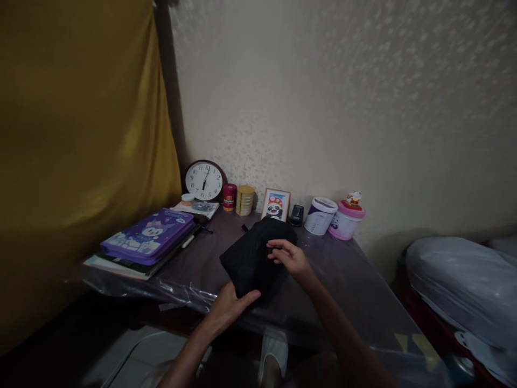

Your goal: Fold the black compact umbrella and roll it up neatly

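A black, soft-looking fabric piece (246, 258), perhaps a bag or pouch, is held above the near part of the table; its exact kind is hard to tell in the dim light. My left hand (233, 308) grips its lower edge, thumb on top and fingers hidden beneath. Over its right side, my right hand (288, 258) has thumb and fingertips pinched together on a small dark part, which seems to belong to the fabric. A short dark strap end (244, 228) sticks out at the back left of the fabric.
On the plastic-covered table (343, 291), a purple case (149, 237) lies on books at left. Along the wall stand a clock (204, 180), red tin (229, 197), yellow tin (244, 200), panda picture (276, 205), stapler-like black object (296, 215), white tub (320, 216) and pink tub (346, 221).
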